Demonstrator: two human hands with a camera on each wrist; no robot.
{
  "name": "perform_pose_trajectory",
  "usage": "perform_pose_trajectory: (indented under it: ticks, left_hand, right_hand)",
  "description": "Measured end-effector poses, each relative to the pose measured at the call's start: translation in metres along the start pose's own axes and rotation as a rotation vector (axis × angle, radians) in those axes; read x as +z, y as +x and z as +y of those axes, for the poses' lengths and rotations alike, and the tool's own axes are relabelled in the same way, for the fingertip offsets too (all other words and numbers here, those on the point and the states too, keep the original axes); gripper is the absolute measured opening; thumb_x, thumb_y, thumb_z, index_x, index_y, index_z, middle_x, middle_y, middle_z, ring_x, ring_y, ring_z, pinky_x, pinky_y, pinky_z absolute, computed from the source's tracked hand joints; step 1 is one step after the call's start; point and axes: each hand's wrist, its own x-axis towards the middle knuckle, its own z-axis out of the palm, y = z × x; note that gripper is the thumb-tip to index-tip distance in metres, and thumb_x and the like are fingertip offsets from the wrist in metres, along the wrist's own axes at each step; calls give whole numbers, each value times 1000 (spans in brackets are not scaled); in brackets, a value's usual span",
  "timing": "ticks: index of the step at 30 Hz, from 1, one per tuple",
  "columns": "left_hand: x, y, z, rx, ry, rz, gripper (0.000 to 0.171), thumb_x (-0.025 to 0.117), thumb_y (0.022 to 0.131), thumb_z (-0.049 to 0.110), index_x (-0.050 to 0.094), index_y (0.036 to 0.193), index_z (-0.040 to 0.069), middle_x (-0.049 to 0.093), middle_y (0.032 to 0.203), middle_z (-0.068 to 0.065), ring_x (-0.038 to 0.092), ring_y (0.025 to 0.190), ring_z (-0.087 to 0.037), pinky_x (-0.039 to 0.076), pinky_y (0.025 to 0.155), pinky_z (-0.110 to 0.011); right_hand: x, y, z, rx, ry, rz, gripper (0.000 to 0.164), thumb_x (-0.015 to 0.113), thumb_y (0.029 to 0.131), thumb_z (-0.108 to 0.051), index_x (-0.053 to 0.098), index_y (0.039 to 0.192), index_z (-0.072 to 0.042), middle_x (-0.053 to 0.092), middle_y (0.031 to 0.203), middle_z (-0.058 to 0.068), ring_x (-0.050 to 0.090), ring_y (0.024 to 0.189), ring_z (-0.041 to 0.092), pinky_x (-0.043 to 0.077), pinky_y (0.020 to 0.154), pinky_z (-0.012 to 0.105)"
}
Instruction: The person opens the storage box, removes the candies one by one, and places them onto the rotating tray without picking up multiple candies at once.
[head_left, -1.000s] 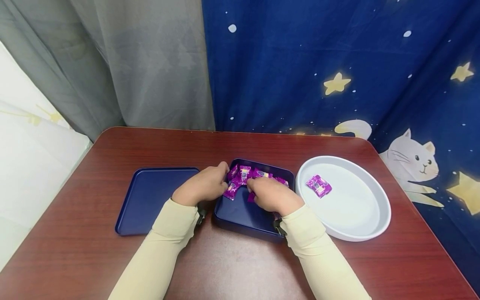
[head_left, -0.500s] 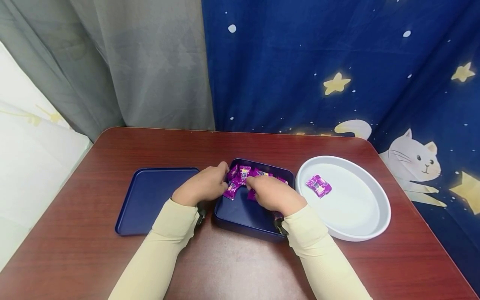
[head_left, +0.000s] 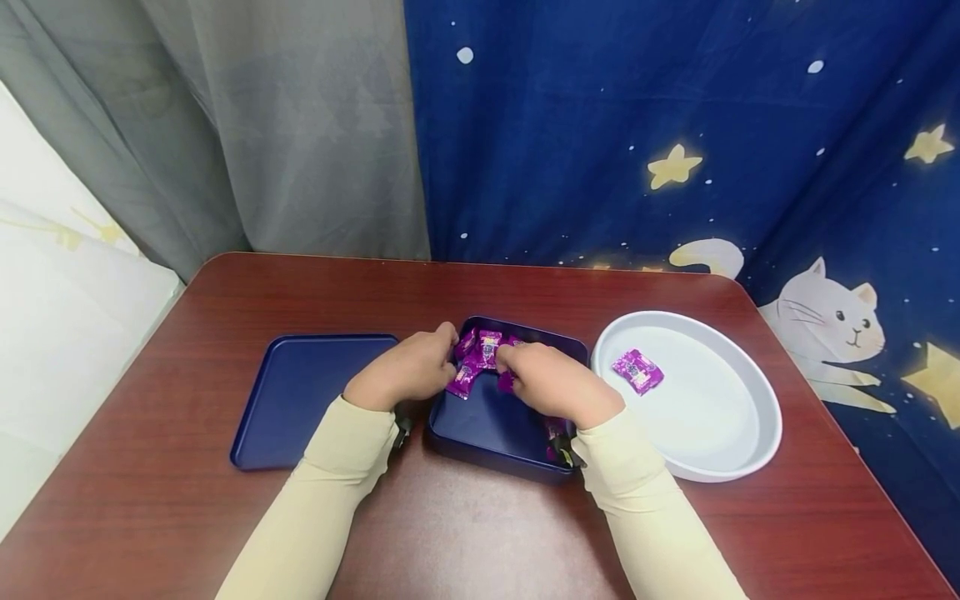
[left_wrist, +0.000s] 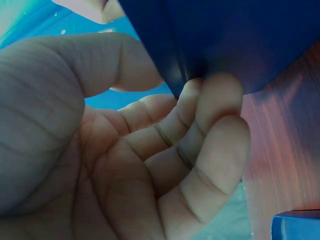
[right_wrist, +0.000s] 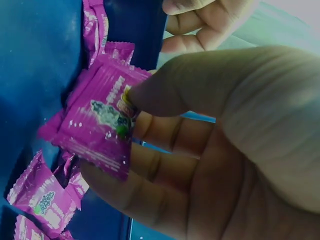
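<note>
A dark blue rectangular box (head_left: 487, 425) stands mid-table with several purple wrapped candies (head_left: 463, 382) inside, mostly toward its far side. My left hand (head_left: 405, 367) grips the box's left wall; in the left wrist view the thumb lies on one side of the wall and the fingertips (left_wrist: 220, 92) on the other. Inside the box, my right hand (head_left: 558, 383) pinches a purple candy packet (right_wrist: 100, 112) with grapes printed on it between thumb and fingers. More candies (right_wrist: 47, 200) lie below it in the right wrist view. The right hand hides part of the box in the head view.
To the right, close against the box, is a round white tray (head_left: 712, 400) holding one purple candy (head_left: 637, 372). A flat dark blue lid (head_left: 315, 404) lies left of the box, partly behind the left arm. Curtains (head_left: 330, 133) hang behind the table.
My right hand has shifted slightly right, uncovering more candy wrapper along the box's near right side. The left hand stays in place on the box.
</note>
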Motion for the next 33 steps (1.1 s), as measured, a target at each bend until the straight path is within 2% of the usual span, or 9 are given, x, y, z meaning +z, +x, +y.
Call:
perform_pose_trajectory:
  ticks: [6, 11, 22, 33]
  left_hand:
    - [0, 0, 0, -1, 0, 1, 34, 58, 94, 8, 48, 125, -1, 56, 82, -8, 56, 77, -22, 46, 71, -36]
    - [0, -1, 0, -3, 1, -1, 34, 58, 94, 8, 48, 125, -1, 57, 83, -8, 56, 78, -22, 46, 72, -37]
    - [1, 0, 0, 8, -3, -8, 33, 58, 94, 8, 47, 125, -1, 53, 78, -9, 54, 74, -22, 45, 68, -35]
    - [0, -1, 0, -8, -14, -13, 35, 57, 95, 8, 46, 127, -1, 56, 83, -8, 55, 76, -22, 46, 70, -35]
  right_hand:
    - [-6, -3, 0, -18, 19, -7, 16, 64, 89, 1, 64, 102, -9, 64, 90, 3, 57, 79, 18, 52, 79, 35]
    - [-9, -5, 2, -5, 28, -4, 16, 65, 89, -1, 63, 102, -10, 62, 87, 0, 56, 79, 18, 51, 79, 34]
    - [-19, -13, 9, -15, 48, 54, 13, 62, 90, -1, 62, 99, -9, 61, 87, 0, 57, 80, 19, 50, 79, 37]
    - [-26, -19, 22, -17, 114, 93, 17, 60, 90, 2, 64, 104, -8, 60, 83, 0, 57, 79, 19, 51, 78, 37]
